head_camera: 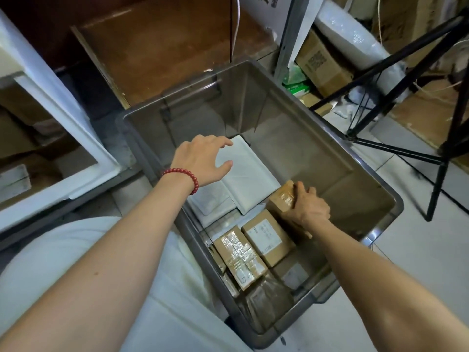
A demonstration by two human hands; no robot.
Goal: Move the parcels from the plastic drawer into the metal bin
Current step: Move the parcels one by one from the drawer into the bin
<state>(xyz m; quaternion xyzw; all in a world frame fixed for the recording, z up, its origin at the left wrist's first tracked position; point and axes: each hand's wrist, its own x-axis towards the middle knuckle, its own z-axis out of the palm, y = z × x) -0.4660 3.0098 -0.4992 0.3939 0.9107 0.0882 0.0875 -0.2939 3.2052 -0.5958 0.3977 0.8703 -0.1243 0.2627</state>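
Left hand (203,161) spreads wide, palm down, over a white parcel (250,179). Right hand (311,208) grips a cardboard box (280,199), with taped boxes (241,255) just behind its wrist, inside the metal bin (317,158).

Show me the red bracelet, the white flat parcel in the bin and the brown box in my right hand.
red bracelet (186,172): head view, a bead on its upper arc.
white flat parcel (247,174): head view, middle of its top face.
brown box (279,201): head view, its taped top face.
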